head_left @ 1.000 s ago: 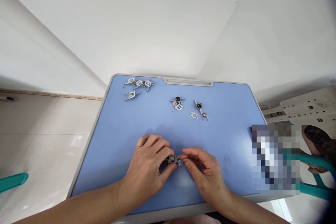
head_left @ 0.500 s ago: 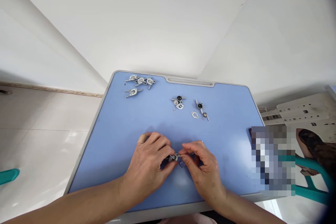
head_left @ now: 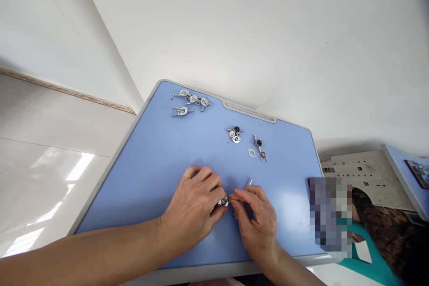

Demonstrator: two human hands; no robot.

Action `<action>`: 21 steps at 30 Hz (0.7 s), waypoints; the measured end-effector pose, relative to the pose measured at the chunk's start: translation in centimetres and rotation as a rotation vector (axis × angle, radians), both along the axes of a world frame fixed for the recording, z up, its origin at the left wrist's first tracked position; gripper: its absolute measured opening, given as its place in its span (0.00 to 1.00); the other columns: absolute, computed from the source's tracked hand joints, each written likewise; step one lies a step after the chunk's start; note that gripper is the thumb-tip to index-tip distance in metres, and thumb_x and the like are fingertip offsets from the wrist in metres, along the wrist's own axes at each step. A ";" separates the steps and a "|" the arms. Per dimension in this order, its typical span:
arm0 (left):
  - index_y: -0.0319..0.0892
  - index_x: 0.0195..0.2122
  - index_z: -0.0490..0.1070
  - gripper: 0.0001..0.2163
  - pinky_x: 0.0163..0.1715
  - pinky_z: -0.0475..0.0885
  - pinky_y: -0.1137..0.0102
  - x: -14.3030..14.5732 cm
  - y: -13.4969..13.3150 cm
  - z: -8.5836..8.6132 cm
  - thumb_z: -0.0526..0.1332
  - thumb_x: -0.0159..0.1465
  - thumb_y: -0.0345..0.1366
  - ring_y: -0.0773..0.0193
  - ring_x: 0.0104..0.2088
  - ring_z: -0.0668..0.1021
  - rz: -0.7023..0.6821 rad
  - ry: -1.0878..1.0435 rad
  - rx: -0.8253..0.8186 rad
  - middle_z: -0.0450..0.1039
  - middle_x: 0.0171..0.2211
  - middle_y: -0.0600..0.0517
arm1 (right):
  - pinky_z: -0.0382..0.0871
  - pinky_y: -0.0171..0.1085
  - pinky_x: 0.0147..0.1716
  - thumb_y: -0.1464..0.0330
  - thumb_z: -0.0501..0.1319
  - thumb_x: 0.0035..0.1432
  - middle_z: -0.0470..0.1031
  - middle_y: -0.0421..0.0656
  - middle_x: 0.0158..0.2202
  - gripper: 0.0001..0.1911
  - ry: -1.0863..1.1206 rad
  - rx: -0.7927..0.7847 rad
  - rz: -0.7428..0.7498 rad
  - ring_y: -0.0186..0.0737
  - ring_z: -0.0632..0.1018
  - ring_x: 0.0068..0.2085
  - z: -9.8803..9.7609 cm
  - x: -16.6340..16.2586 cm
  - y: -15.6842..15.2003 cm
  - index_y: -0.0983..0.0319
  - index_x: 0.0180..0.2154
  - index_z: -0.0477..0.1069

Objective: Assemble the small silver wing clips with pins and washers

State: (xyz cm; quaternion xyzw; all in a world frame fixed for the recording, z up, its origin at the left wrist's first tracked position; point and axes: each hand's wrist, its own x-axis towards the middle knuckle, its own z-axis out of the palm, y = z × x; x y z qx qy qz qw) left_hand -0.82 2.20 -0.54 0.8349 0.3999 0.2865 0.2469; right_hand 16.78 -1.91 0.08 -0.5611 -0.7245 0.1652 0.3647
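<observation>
My left hand [head_left: 197,201] is closed round a small metal valve [head_left: 223,202], gripped between thumb and fingers near the table's front. The fingers cover much of it. My right hand [head_left: 256,214] touches the valve's right end with thumb and forefinger pinched; whatever tiny piece lies between these tips is hidden. Across the same hand lies what looks like a screwdriver [head_left: 250,182], its thin metal shaft poking out above the fingers and a see-through handle partly showing below. Farther back are a valve body with a black round centre [head_left: 237,129], a second such body [head_left: 259,143] and a flat metal plate [head_left: 251,153].
Several metal valves [head_left: 193,99] with plates on them sit at the table's far left. A tiny screw [head_left: 229,142] lies by the middle parts. The blue table [head_left: 140,178] has a grey rim. At right are a blurred-out object [head_left: 330,214] and a teal stool [head_left: 368,254].
The view has turned, so the table appears tilted. Both hands stay together at the valve, and the screwdriver's shaft now shows more plainly above my right hand.
</observation>
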 end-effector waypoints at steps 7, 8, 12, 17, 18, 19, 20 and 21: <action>0.42 0.29 0.73 0.04 0.41 0.60 0.59 -0.1 0.0 -0.2 0.66 0.60 0.33 0.59 0.37 0.70 -0.015 0.015 0.009 0.71 0.31 0.53 | 0.72 0.36 0.32 0.74 0.62 0.59 0.78 0.40 0.31 0.08 -0.049 -0.186 0.026 0.38 0.76 0.35 1.0 0.4 1.1 0.56 0.38 0.76; 0.42 0.29 0.73 0.04 0.42 0.60 0.59 -0.1 0.0 -0.3 0.67 0.60 0.33 0.59 0.38 0.70 -0.018 0.015 0.011 0.71 0.31 0.53 | 0.71 0.35 0.30 0.73 0.62 0.59 0.77 0.40 0.31 0.07 -0.042 -0.271 0.026 0.37 0.76 0.33 1.4 0.5 1.4 0.57 0.37 0.77; 0.42 0.29 0.73 0.05 0.42 0.60 0.59 -0.1 0.0 -0.5 0.68 0.59 0.34 0.59 0.38 0.70 -0.020 0.012 0.005 0.71 0.30 0.54 | 0.68 0.33 0.29 0.73 0.64 0.56 0.75 0.38 0.31 0.06 -0.077 -0.510 0.040 0.33 0.76 0.30 2.8 1.0 2.8 0.57 0.36 0.77; 0.42 0.28 0.73 0.05 0.41 0.59 0.60 -0.2 0.0 -0.4 0.68 0.59 0.34 0.60 0.37 0.69 -0.018 0.010 0.001 0.70 0.29 0.54 | 0.68 0.34 0.34 0.74 0.62 0.58 0.76 0.38 0.34 0.09 -0.185 -0.478 0.152 0.35 0.76 0.35 3.6 1.3 3.5 0.57 0.41 0.74; 0.42 0.28 0.73 0.05 0.41 0.59 0.60 -0.2 0.0 -0.4 0.68 0.59 0.34 0.60 0.37 0.69 -0.018 0.009 0.005 0.70 0.28 0.54 | 0.68 0.34 0.34 0.75 0.62 0.58 0.76 0.38 0.34 0.09 -0.198 -0.470 0.165 0.34 0.76 0.35 3.6 1.3 3.4 0.57 0.41 0.73; 0.42 0.28 0.73 0.05 0.41 0.59 0.60 -0.2 0.0 -0.4 0.68 0.60 0.34 0.60 0.37 0.69 -0.018 0.008 0.009 0.70 0.28 0.54 | 0.68 0.34 0.34 0.75 0.62 0.58 0.76 0.38 0.34 0.09 -0.207 -0.460 0.173 0.34 0.76 0.35 3.6 1.3 3.4 0.57 0.40 0.73; 0.41 0.28 0.73 0.05 0.41 0.59 0.60 -0.2 -0.1 -0.5 0.68 0.59 0.34 0.60 0.37 0.69 -0.017 0.007 0.013 0.70 0.28 0.54 | 0.68 0.34 0.34 0.75 0.62 0.58 0.76 0.38 0.33 0.09 -0.214 -0.446 0.179 0.34 0.76 0.35 3.5 1.2 3.3 0.57 0.40 0.72; 0.41 0.28 0.73 0.05 0.41 0.59 0.60 -0.2 -0.1 -0.5 0.68 0.59 0.34 0.60 0.37 0.69 -0.016 0.007 0.017 0.70 0.28 0.54 | 0.68 0.34 0.34 0.75 0.62 0.58 0.76 0.37 0.33 0.10 -0.217 -0.425 0.186 0.35 0.76 0.35 3.5 1.2 3.2 0.57 0.41 0.72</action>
